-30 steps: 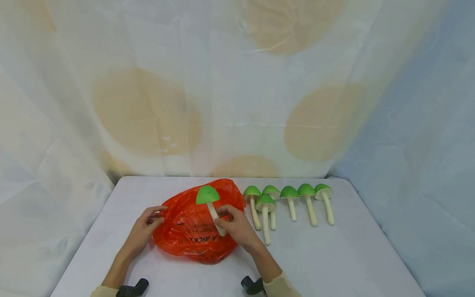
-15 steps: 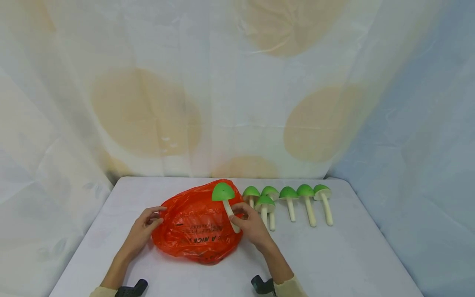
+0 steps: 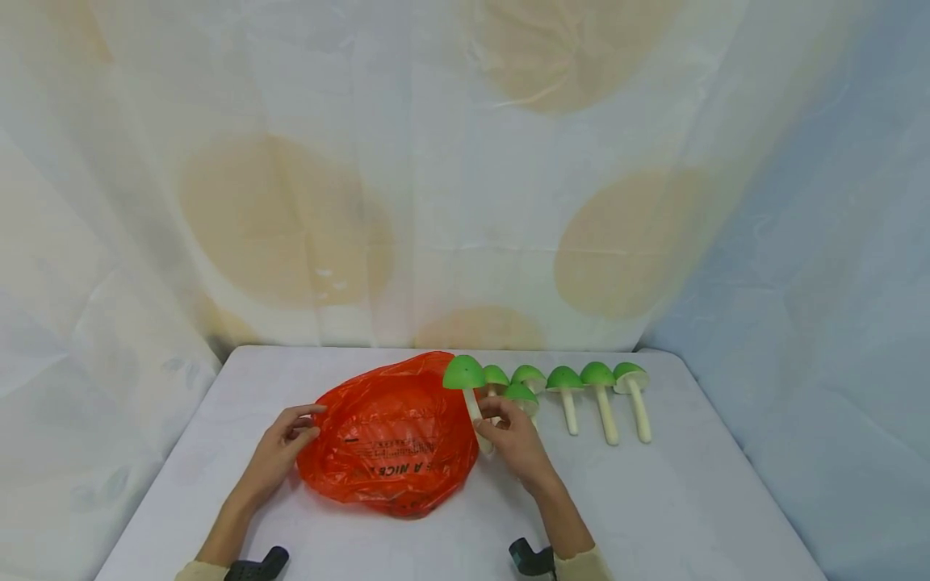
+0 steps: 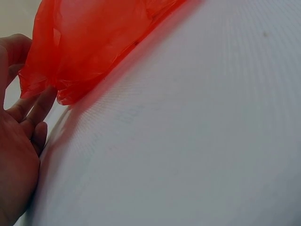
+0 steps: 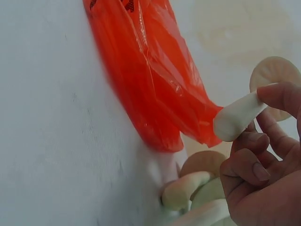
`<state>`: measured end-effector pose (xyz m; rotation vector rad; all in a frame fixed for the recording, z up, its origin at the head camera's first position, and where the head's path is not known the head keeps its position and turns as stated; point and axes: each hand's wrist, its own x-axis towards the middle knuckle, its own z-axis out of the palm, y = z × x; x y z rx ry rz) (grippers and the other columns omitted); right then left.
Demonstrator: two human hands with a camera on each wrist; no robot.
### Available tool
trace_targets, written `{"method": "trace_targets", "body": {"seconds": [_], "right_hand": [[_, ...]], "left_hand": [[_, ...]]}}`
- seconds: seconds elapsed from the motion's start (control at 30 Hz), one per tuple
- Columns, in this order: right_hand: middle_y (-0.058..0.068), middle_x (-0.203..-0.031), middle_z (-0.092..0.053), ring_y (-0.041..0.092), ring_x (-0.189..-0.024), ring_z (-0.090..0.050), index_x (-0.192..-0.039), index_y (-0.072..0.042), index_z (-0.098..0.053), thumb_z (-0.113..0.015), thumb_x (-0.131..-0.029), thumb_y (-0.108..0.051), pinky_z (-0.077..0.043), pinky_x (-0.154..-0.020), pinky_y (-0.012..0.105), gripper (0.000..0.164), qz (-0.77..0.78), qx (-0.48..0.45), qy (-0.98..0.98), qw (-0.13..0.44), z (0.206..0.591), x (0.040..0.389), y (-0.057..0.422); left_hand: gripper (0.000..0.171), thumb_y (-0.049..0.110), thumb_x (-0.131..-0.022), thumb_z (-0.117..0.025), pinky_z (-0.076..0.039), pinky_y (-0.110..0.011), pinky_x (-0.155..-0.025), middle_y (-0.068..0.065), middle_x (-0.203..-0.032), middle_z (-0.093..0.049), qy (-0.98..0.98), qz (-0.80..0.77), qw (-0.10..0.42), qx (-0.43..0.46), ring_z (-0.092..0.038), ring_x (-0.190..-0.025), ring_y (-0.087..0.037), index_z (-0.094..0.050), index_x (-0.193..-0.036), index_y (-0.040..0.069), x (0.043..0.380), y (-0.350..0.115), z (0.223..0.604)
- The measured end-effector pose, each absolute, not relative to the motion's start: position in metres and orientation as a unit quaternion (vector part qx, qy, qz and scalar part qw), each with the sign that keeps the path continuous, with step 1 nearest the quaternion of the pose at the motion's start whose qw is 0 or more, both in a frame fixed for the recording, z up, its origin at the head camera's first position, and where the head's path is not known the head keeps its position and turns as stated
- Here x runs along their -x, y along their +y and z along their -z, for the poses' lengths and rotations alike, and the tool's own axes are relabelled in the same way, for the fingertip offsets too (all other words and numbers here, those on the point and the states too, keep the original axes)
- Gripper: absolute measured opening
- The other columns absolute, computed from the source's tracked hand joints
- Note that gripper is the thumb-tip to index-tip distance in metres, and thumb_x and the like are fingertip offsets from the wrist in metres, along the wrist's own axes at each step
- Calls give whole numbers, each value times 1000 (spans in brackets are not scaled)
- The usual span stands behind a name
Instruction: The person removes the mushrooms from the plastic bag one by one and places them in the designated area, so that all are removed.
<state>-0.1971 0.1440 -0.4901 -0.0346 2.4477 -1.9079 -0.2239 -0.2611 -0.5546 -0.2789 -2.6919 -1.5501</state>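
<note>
A red plastic bag (image 3: 385,440) with dark print lies on the white table. At its left edge is my left hand (image 3: 279,448); in the left wrist view, its fingers (image 4: 44,103) hold the gathered bag edge. My right hand (image 3: 514,444) pinches the pale stem of a toy mushroom (image 3: 463,373) between thumb and fingers, its green cap up. That mushroom is just off the bag's right edge, in front of other mushrooms. In the right wrist view, the stem's end (image 5: 230,125) points toward the bag and the cap's pale underside (image 5: 275,75) shows behind the fingers.
Several more green-capped mushrooms (image 3: 599,375) lie in a row to the right, stems toward me. Some of them are partly hidden by my right hand. A patterned cloth backdrop (image 3: 472,202) stands behind the table (image 3: 697,500).
My right hand has moved right with its mushroom, from over the bag to beyond its right edge. The left hand and bag stay almost where they were.
</note>
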Motion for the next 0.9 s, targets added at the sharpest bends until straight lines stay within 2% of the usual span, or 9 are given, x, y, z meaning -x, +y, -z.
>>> {"method": "trace_targets", "body": {"seconds": [0.33, 0.5, 0.8, 0.9], "right_hand": [[12, -115, -62, 30, -108, -54, -121, -2, -64, -65, -95, -8, -50, -80, 33, 27, 622, 14, 783, -1, 461, 180, 153], [11, -114, -63, 32, -104, -56, -121, -7, -66, -68, -95, -11, -49, -80, 35, 26, 628, -9, 778, -8, 479, 190, 165], [9, -119, -63, 24, -105, -58, -123, -12, -64, -72, -93, -23, -49, -80, 35, 32, 643, -22, 765, -10, 493, 194, 190], [8, -117, -63, 22, -98, -58, -122, -14, -65, -72, -93, -25, -47, -71, 31, 32, 641, -33, 767, -11, 493, 193, 198]], "left_hand": [[39, 37, -102, -58, -50, -26, -86, -5, -131, -56, -867, 490, 13, 85, -53, -110, -22, -56, -139, 23, 226, -262, 556], [39, 36, -102, -60, -50, -25, -85, -5, -131, -57, -866, 494, 15, 82, -53, -110, -22, -56, -138, 23, 225, -261, 554], [36, 34, -102, -59, -48, -26, -88, 0, -131, -57, -870, 484, 21, 94, -53, -109, -14, -57, -137, 26, 225, -260, 554], [36, 34, -103, -59, -48, -26, -89, 0, -131, -56, -871, 482, 23, 98, -53, -109, -11, -57, -137, 26, 226, -261, 556]]}}
